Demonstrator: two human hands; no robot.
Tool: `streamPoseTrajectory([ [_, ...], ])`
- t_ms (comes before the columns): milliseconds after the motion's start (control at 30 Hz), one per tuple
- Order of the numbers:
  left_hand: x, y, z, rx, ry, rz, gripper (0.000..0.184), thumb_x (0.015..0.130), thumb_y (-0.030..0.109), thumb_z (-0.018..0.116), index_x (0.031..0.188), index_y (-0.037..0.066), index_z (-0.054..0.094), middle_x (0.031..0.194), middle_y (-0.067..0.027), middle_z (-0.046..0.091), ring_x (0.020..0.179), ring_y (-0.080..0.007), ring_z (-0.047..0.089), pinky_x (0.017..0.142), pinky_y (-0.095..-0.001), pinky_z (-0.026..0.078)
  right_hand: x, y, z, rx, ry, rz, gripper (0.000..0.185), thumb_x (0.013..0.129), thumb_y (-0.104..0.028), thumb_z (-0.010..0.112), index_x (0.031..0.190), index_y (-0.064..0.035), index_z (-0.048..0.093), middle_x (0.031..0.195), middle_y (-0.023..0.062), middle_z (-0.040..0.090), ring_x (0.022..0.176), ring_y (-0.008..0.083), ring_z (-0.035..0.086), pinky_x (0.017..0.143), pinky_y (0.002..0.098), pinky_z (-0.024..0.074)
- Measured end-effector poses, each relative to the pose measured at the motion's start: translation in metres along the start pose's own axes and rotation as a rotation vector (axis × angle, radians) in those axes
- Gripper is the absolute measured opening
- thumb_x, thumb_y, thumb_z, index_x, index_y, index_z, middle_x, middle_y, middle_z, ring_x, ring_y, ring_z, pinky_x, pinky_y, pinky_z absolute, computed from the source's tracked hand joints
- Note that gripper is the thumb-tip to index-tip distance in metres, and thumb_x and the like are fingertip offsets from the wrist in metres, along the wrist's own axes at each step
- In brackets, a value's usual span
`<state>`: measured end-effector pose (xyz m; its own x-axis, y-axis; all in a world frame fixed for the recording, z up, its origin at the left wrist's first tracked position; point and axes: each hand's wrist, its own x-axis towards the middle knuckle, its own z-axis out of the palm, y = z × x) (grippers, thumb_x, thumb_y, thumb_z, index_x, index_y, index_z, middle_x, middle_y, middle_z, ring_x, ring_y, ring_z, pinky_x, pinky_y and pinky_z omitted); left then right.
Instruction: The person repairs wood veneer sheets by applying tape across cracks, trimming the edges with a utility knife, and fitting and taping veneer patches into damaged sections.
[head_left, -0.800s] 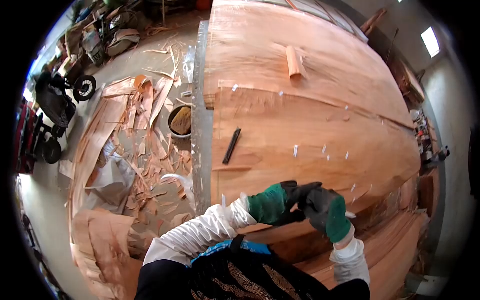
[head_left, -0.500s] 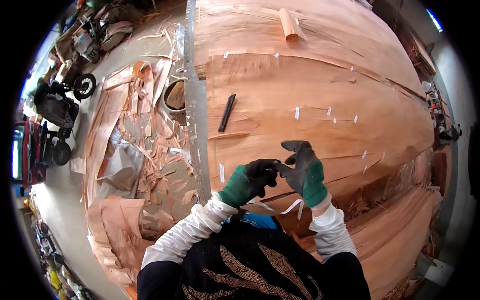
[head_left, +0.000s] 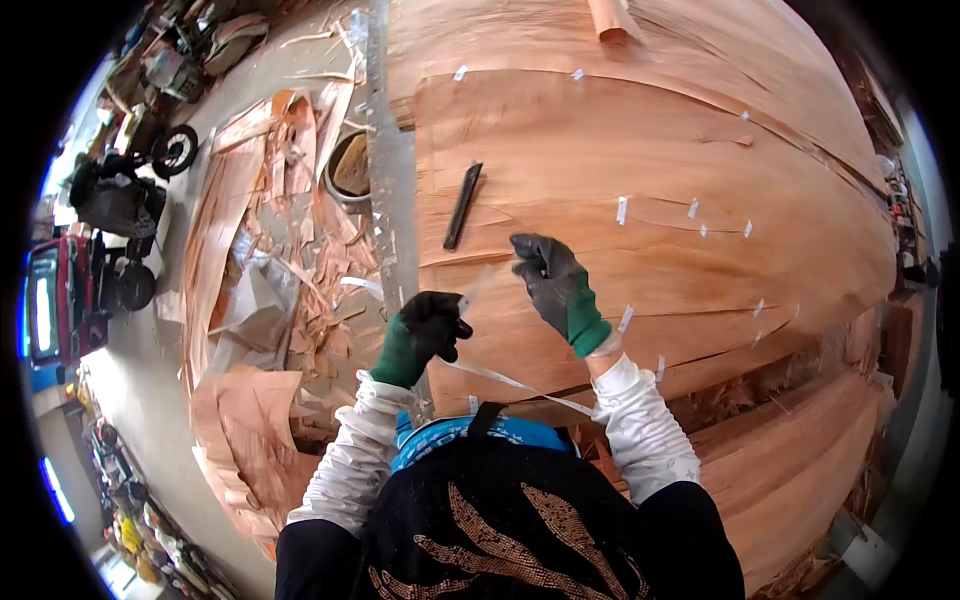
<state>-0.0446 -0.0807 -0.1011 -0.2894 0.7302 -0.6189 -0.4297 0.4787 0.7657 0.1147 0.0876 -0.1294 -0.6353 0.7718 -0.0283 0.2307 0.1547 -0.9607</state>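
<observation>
My left hand, in a black glove with a green cuff, is closed on white tape; a short pale piece sticks up from its fingertips. A longer strip of the tape trails below this hand toward my right sleeve. My right hand, gloved the same way, is raised over the wood veneer sheet with its fingers curled together. Whatever they may pinch is too small to make out. Beyond my hands, a black utility knife lies on the veneer. Small white tape pieces stick along splits in the sheet.
A rolled piece of veneer lies at the far side. Left of the table edge stands a round pot among veneer scraps on the floor. More veneer sheets are stacked at the right. Farther left is a motorcycle.
My hands have come apart: the left moved left and the right moved up and leftward, its fingers curling in. The tape strip now stretches out between my left hand and right forearm. The view shifted slightly.
</observation>
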Motion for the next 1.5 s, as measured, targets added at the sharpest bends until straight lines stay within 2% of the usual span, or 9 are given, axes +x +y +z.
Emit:
streamPoseTrajectory([
  [167,-0.006,-0.015,-0.026,-0.136,0.277,0.029,0.026,0.094,0.016,0.054,0.114,0.0,0.054,0.083,-0.0144,0.067,0.053,-0.014,0.057,0.048,-0.0266,0.048,0.044,-0.022,0.033,-0.318,-0.187,-0.361,0.044,0.082,0.013,0.047,0.121,-0.005,0.056,0.108,0.0137,0.062,0.093,0.0223,0.066,0.076,0.0294,0.0518],
  [433,-0.011,-0.02,-0.028,-0.254,0.273,0.01,0.031,0.092,0.016,0.055,0.118,0.0,0.053,0.087,-0.0136,0.066,0.059,-0.0154,0.058,0.052,-0.027,0.05,0.051,-0.014,0.066,-0.798,-0.663,-0.182,0.051,0.077,0.007,0.051,0.126,-0.0075,0.053,0.12,0.0186,0.058,0.101,0.0344,0.061,0.085,0.0388,0.05],
  [567,0.012,-0.037,-0.019,-0.3,0.317,0.009,0.03,0.092,0.015,0.056,0.117,0.0,0.053,0.088,-0.0138,0.066,0.064,-0.016,0.062,0.052,-0.0275,0.051,0.031,-0.004,0.066,-0.68,-0.514,-0.35,0.061,0.077,0.005,0.051,0.135,-0.0099,0.045,0.127,0.0172,0.055,0.103,0.0353,0.06,0.084,0.0405,0.0503],
  [633,0.028,-0.052,-0.024,-0.304,0.327,-0.055,0.03,0.094,0.021,0.056,0.117,0.0,0.053,0.078,-0.0135,0.067,0.048,-0.0162,0.058,0.041,-0.0268,0.047,0.028,-0.004,0.068,-0.703,-0.482,-0.377,0.065,0.076,0.004,0.052,0.139,-0.0113,0.042,0.134,0.0153,0.051,0.102,0.0352,0.06,0.083,0.0401,0.0507],
  [833,0.031,-0.05,-0.026,-0.239,0.258,-0.102,0.032,0.094,0.02,0.056,0.116,-0.002,0.054,0.075,-0.0134,0.066,0.045,-0.0154,0.057,0.041,-0.0271,0.046,0.01,-0.004,0.078,-1.309,-0.737,-0.59,0.063,0.08,-0.008,0.058,0.14,-0.0147,0.042,0.148,0.0063,0.038,0.122,0.0268,0.05,0.074,0.0362,0.0514],
  [1033,-0.007,-0.041,-0.063,0.3,0.141,0.039,0.017,0.089,0.013,0.056,0.097,-0.002,0.061,0.073,-0.012,0.067,0.05,-0.0178,0.06,0.044,-0.0278,0.048,-0.005,0.015,0.089,-1.34,-0.613,-0.603,0.05,0.087,-0.014,0.05,0.137,-0.0154,0.045,0.146,0.0059,0.04,0.126,0.0298,0.044,0.068,0.0361,0.0502],
  [1100,0.001,-0.02,-0.11,0.281,0.121,-0.106,0.014,0.088,0.011,0.057,0.094,-0.001,0.062,0.074,-0.0121,0.068,0.05,-0.0182,0.061,0.044,-0.0277,0.048,-0.006,0.019,0.089,-1.331,-0.578,-0.635,0.048,0.087,-0.014,0.05,0.135,-0.0164,0.047,0.143,0.006,0.043,0.124,0.0287,0.047,0.066,0.0366,0.0503],
  [1300,0.097,0.03,-0.075,-0.055,0.133,0.149,0.018,0.088,0.009,0.057,0.103,0.0,0.058,0.079,-0.0154,0.069,0.052,-0.0178,0.059,0.044,-0.029,0.044,0.005,0.009,0.08,-1.172,-0.655,-0.582,0.053,0.081,-0.009,0.056,0.133,-0.017,0.049,0.141,0.0056,0.046,0.122,0.0258,0.05,0.074,0.0394,0.0503],
  [1500,0.16,0.025,-0.05,-0.127,0.215,0.098,0.023,0.09,0.016,0.063,0.108,0.002,0.058,0.079,-0.0102,0.067,0.056,-0.0177,0.063,0.045,-0.0284,0.046,0.077,-0.031,0.056,-1.008,-0.213,-0.451,0.051,0.074,-0.009,0.059,0.125,-0.0131,0.053,0.128,0.0039,0.052,0.117,0.024,0.051,0.08,0.0405,0.0501],
])
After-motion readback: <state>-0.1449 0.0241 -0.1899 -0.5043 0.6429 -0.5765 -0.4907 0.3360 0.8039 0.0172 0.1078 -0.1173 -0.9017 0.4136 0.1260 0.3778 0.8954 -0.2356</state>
